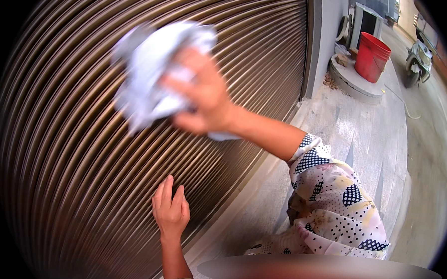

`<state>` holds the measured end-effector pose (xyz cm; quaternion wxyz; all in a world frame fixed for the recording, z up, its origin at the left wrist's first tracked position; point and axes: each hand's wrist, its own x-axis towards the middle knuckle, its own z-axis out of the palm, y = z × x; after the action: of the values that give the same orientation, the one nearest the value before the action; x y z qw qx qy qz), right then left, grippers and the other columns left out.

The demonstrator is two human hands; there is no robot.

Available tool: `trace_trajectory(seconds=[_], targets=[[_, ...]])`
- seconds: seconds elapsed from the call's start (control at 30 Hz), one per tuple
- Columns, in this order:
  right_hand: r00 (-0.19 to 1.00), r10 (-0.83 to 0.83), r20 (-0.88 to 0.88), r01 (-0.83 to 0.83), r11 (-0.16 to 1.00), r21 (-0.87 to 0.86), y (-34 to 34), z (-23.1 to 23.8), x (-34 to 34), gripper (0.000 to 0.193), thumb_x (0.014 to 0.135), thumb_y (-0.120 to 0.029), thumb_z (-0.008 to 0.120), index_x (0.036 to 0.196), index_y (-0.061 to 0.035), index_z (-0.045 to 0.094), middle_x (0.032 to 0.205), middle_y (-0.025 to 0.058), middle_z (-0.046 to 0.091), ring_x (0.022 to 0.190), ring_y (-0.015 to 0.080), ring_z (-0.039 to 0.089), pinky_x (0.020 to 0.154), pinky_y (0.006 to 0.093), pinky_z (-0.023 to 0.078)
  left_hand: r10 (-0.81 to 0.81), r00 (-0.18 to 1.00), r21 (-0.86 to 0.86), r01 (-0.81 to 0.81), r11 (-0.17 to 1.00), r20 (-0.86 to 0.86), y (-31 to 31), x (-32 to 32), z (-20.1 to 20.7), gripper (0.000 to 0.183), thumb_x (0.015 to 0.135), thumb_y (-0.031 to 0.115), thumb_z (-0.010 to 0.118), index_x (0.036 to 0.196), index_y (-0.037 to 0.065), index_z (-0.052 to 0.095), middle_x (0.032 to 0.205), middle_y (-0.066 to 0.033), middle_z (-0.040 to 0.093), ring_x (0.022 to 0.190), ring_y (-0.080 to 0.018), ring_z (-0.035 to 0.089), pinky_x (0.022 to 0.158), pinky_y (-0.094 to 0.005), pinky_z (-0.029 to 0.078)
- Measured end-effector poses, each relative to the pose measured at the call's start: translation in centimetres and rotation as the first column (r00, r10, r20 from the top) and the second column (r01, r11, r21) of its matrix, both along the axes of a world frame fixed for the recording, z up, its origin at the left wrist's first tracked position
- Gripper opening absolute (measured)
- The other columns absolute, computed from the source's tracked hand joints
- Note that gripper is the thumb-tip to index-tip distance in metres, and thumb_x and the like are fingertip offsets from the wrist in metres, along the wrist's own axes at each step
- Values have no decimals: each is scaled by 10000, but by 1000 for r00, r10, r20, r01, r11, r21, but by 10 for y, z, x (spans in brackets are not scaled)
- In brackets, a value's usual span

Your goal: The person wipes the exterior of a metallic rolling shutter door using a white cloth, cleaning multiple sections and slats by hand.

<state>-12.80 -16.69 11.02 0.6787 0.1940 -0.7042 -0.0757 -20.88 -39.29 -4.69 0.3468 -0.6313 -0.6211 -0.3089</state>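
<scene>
A brown ribbed metal shutter [73,148] fills the left and middle of the view. My right hand [205,96] is raised in front of it, closed on a crumpled white cloth [149,69] that lies against the ribs. Motion blurs both the cloth and the fingers. Lower down, my left hand [171,209] is held up by the shutter, holding nothing, with its fingers stretched out and slightly apart. Whether its fingertips touch the metal I cannot tell.
A red bucket [372,57] stands on a round concrete step [358,85] beyond the shutter's frame [311,48]. Behind it is an air-conditioner unit [366,23]. Pale paving [334,122] runs alongside the shutter, and a parked scooter [419,61] stands at the far right.
</scene>
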Motion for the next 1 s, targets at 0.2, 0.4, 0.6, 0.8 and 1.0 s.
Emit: trace_trajectory(seconds=[0.2, 0.4, 0.6, 0.8, 1.0], targets=[[1000, 12, -9, -9, 956, 295, -51, -16, -32, 205, 810, -417, 556, 880, -234, 614, 1092, 7, 549, 1180, 225, 467, 811, 463, 280, 103, 992, 56, -100, 993, -67, -6, 7, -4, 254, 753, 24, 564, 1000, 41, 621, 1209, -178, 554, 1103, -336, 514, 923, -458, 366], [977, -170, -132, 199, 948, 250, 35, 11, 10, 289, 642, -412, 678, 843, -214, 618, 1034, 27, 564, 1118, 307, 509, 952, 542, 244, 430, 857, 261, -362, 895, -285, -30, -35, 0, 289, 810, 62, 508, 1083, 61, 602, 1229, -135, 564, 1198, -292, 474, 1052, -470, 227], [871, -441, -215, 442, 896, -48, 163, 37, 74, 354, 623, -141, 615, 966, -60, 583, 1158, 207, 491, 1117, 403, 436, 954, 470, 331, 414, 850, 318, -314, 895, -325, -28, -40, 6, 311, 788, 18, 500, 1071, 86, 610, 1216, -121, 579, 1183, -266, 498, 1056, -456, 241], [736, -662, -143, 248, 460, -853, 249, 78, 120, 431, 815, -409, 548, 1039, -44, 605, 1050, 223, 593, 1030, 391, 532, 882, 451, 408, 455, 831, 391, -322, 862, -319, -5, -26, 9, 218, 813, 62, 518, 1000, 115, 617, 1120, -64, 628, 1073, -237, 563, 1018, -457, 283], [783, -556, -280, 233, 679, -696, 200, 84, 75, 310, 806, -321, 613, 922, -33, 613, 976, 172, 597, 963, 355, 532, 868, 421, 391, 390, 865, 369, -266, 891, -317, 12, -25, 20, 289, 749, 35, 517, 1006, 99, 632, 1165, -105, 608, 1120, -258, 540, 1028, -457, 272]])
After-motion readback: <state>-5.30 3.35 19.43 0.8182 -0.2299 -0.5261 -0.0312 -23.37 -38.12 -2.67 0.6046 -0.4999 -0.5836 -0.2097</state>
